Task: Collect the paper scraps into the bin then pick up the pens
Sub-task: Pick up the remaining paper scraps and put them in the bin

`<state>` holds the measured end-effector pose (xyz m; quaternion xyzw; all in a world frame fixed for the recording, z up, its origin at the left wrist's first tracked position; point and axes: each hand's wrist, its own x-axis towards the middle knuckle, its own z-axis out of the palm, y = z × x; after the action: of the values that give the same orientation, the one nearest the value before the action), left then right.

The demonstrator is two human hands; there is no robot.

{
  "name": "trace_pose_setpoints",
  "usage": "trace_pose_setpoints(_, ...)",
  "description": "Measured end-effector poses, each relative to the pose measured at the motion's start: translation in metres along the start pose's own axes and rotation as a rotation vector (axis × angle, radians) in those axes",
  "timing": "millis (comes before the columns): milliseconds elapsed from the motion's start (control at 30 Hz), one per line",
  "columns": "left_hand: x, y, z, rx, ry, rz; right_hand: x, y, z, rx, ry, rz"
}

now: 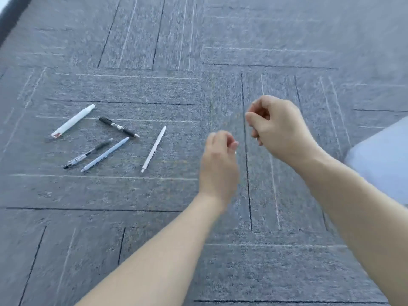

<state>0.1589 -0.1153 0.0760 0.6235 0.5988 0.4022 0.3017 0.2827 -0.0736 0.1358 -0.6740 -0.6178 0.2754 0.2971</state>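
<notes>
Grey carpet [154,217] at centre left is strewn with five pens [103,140], while left hand [218,166] and right hand [280,127] are held loosely curled (apparently empty), probably ready for gathering.

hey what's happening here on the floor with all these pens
A person is crouched over a grey carpet, both bare arms reaching out. Five pens lie scattered on it: a white capped pen, a black pen, a clear pen with a black grip, a pale blue pen and a slim white pen. The left hand and right hand hover with fingers loosely curled, apparently holding nothing. No paper scraps or bin are in view, and no pen is picked up yet.
</notes>
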Motion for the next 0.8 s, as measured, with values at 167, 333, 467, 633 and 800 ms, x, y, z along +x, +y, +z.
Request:
trace_pose_setpoints(167,0.043,0.162,0.089,-0.404,-0.151,0.189,-0.020,0.029,-0.156,-0.129,0.485,0.098)
trace_pose_setpoints(333,0.030,0.254,0.158,-0.457,-0.480,0.253,-0.076,0.085,-0.236,-0.209,0.683,0.402)
trace_pose_setpoints(467,0.034,0.280,0.187,-0.279,-0.570,0.436,-0.092,0.106,-0.255,-0.301,0.681,0.585)
trace_pose_setpoints(633,0.049,0.276,0.198,-0.056,-0.836,0.469,-0.092,0.111,-0.258,-0.310,0.676,0.699)
trace_pose_setpoints(800,0.084,0.223,0.156,-0.287,-0.503,0.384,-0.066,0.069,-0.223,-0.242,0.862,0.366)
